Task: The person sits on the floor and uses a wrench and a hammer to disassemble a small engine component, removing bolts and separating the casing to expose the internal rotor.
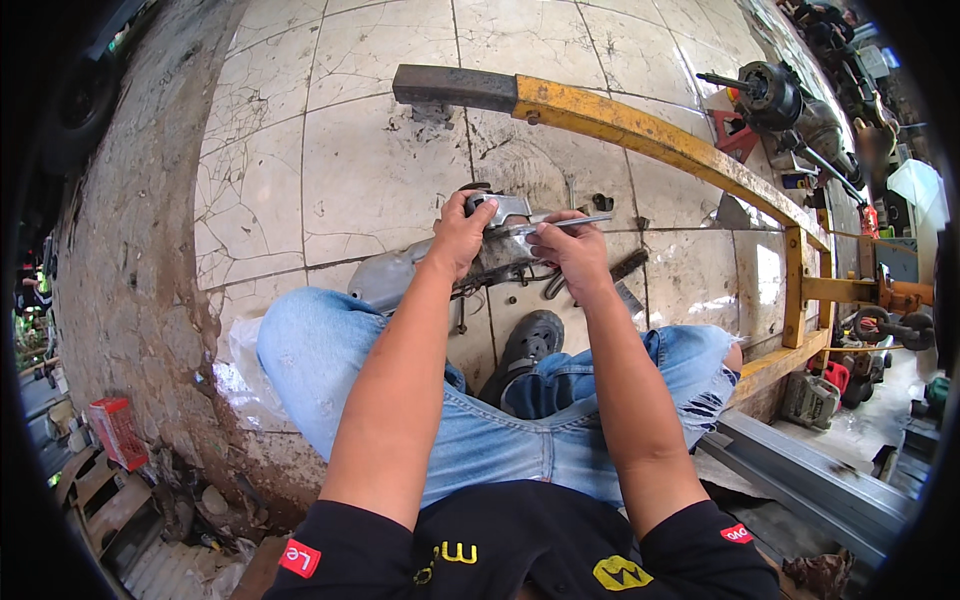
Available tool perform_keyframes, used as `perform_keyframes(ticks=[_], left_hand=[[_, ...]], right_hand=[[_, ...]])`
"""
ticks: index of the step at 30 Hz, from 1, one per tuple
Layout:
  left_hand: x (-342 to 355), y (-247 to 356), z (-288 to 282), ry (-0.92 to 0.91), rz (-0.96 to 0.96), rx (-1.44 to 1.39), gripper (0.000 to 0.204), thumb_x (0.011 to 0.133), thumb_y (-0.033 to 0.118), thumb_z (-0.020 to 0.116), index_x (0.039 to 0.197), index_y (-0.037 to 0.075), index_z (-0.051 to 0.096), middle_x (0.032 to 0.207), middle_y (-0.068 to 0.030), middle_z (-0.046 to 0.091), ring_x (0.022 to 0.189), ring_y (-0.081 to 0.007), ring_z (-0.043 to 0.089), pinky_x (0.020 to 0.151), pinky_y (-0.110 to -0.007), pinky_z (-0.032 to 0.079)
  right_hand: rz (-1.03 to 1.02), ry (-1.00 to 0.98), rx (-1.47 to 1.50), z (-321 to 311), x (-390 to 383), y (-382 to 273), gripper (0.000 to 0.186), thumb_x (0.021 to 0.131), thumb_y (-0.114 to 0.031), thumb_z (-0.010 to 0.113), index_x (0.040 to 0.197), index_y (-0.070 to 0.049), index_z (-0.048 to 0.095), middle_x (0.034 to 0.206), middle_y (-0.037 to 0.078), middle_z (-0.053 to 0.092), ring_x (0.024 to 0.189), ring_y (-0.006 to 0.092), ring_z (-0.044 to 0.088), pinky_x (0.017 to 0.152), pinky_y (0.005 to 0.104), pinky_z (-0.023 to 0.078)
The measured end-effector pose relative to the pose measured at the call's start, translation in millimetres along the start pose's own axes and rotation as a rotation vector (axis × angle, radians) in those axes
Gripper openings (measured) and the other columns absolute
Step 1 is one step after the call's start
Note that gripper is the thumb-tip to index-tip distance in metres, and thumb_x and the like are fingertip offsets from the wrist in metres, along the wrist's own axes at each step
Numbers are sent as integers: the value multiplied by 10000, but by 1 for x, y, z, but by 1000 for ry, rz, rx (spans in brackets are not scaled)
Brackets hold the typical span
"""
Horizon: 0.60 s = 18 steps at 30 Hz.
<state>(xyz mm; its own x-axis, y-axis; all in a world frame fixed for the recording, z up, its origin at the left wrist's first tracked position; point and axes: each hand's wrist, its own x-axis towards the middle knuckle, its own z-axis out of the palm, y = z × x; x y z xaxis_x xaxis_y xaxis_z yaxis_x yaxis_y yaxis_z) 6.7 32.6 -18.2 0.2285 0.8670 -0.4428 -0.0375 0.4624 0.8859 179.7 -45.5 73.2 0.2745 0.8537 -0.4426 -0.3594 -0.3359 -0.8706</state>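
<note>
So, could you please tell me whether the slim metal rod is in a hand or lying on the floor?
Held: the slim metal rod is pinched in the right hand, its end sticking out to the right.

Mechanical workshop, yellow steel frame [650, 137], dark mechanical assembly [770, 98], cracked, stained floor tiles [250, 180]

Floored with pale, square tiles [380, 180], veined with fine cracks and smudged dark along the joints. Bordered at the left edge by rough, flaking brown-grey concrete [150, 220], with a red crate [118, 432] beyond the near left corner. Lit brightly, glaring in white patches [768, 272] toward the right edge. Spanned there by a yellow steel frame [660, 138].
</note>
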Motion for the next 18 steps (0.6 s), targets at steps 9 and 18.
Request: perform_keyframes(ticks=[9,18], left_hand=[[0,-5,-2,32,7,5,462,862,381,720,1220,114,601,1321,-155,484,1190,-286,483,1028,-387,408],[-3,-3,-2,-1,57,-20,413,890,333,704,1202,98,570,1209,-111,549,1102,-224,528,960,-358,437]], right_hand=[[-75,64,57,-38,-6,-22,156,881,-4,654,1000,13,555,971,150,653,885,272,706,756,360,610],[-22,209,-83,-61,8,2,193,857,-1,670,1011,38,561,952,164,652,849,254,702,725,343,610]])
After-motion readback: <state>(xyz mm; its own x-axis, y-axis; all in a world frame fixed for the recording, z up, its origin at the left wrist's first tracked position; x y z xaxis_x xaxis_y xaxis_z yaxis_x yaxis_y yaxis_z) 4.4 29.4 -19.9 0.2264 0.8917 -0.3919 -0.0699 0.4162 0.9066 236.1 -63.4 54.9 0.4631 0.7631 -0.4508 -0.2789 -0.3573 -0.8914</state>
